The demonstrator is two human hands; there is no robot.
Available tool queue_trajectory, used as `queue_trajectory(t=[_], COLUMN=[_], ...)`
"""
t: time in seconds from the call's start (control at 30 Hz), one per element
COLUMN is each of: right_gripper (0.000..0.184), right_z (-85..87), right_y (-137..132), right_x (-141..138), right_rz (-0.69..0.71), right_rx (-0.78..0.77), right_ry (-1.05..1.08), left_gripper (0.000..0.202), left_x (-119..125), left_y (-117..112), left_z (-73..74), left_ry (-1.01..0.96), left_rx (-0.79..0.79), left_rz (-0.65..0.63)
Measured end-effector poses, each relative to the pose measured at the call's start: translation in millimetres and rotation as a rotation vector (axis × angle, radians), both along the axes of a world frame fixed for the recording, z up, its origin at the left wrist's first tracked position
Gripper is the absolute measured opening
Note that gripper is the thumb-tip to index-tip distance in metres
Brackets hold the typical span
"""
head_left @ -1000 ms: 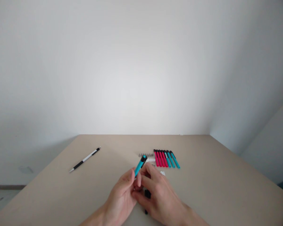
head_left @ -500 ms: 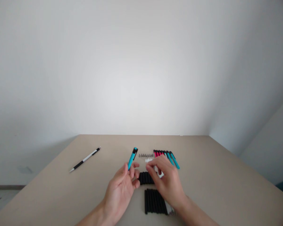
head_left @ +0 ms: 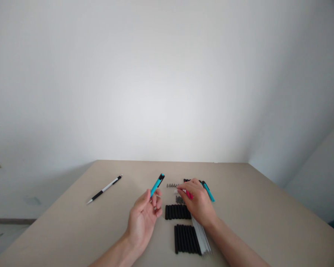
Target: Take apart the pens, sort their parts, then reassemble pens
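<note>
My left hand (head_left: 143, 222) is closed around the lower part of a turquoise pen barrel (head_left: 157, 184), its black clip end tilted up and to the right. Thumb and forefinger of my right hand (head_left: 200, 202) are pinched together over the rows of small pen parts; anything between them is too small to make out. Just by those fingertips are a row of grey metal pen tips (head_left: 172, 185) and some small white parts (head_left: 175, 191). Dark springs (head_left: 179, 200) lie below the hand. It partly hides the red barrels (head_left: 189, 194) and the turquoise barrels (head_left: 208, 191).
Two rows of black tubes, an upper row (head_left: 178, 212) and a lower row (head_left: 187, 239), lie in front of me. Whitish refills (head_left: 202, 237) run alongside my right forearm. A white and black pen (head_left: 105, 189) rests on the table (head_left: 72, 230) at left. Behind stands a white wall (head_left: 167, 81).
My right hand has shifted slightly relative to the parts, uncovering the dark springs and more of the refills. The view has moved a little. My left hand keeps the turquoise barrel.
</note>
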State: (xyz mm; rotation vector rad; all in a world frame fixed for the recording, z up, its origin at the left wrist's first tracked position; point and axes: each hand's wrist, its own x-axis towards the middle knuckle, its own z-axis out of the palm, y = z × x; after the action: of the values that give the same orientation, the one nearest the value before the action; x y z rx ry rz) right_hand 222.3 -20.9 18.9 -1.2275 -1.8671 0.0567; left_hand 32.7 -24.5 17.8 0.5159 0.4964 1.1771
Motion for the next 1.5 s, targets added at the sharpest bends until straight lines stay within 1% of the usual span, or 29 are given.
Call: queue_trajectory(t=[0.13,0.2,0.3,0.4,0.57,0.77,0.97,1.13,1.17,1.3,1.4,1.5], right_gripper=[0.011,0.011,0.011,0.009,0.007,0.008,0.008,0.009,0.01,0.024,0.032,0.034], right_z=[13.9,15.6,10.8,4.9,1.7,-2.7,-3.8,-3.0,-2.7,-0.6,1.7,4.1], right_y=[10.7,18.6,24.8,23.7,22.2,23.0,23.6,22.9,22.3,19.7,18.7,17.8], right_x=[-6.4,-9.7,-13.4,-14.9,-15.6,-15.0,-13.8,-13.9,-14.0,-14.5,-14.3,-13.9], right_rz=[0.046,0.052,-0.04,-0.064,-0.069,-0.071,-0.097,-0.102,-0.098,-0.079,-0.042,0.013], right_rx=[-0.015,-0.004,0.053,0.061,0.03,-0.012,-0.034,-0.052,-0.059,-0.072,-0.072,-0.075], right_ry=[-0.109,-0.169,-0.185,-0.225,-0.304,-0.378,-0.401,-0.385,-0.379,-0.372,-0.372,-0.355], left_gripper=[0.032,0.035,0.037,0.038,0.039,0.037,0.035,0.034,0.034,0.033,0.033,0.034], left_x=[-0.9,-1.0,-1.1,-1.0,-0.8,-1.0,-0.5,-0.5,-0.5,-0.9,-0.9,-0.6], left_y=[3.4,3.8,3.4,2.4,0.7,0.7,2.5,1.2,1.1,1.2,0.9,0.0], left_z=[-3.2,-2.8,-0.2,3.2,5.7,3.6,-0.3,0.0,0.0,-1.4,-1.4,0.7], left_ry=[0.084,0.107,0.127,0.149,0.167,0.172,0.176,0.176,0.177,0.177,0.182,0.196], left_rx=[0.023,0.038,0.038,0.017,0.037,0.053,0.063,0.06,0.061,0.077,0.086,0.082], left_rz=[0.068,0.09,0.121,0.129,0.126,0.127,0.117,0.108,0.105,0.086,0.073,0.067])
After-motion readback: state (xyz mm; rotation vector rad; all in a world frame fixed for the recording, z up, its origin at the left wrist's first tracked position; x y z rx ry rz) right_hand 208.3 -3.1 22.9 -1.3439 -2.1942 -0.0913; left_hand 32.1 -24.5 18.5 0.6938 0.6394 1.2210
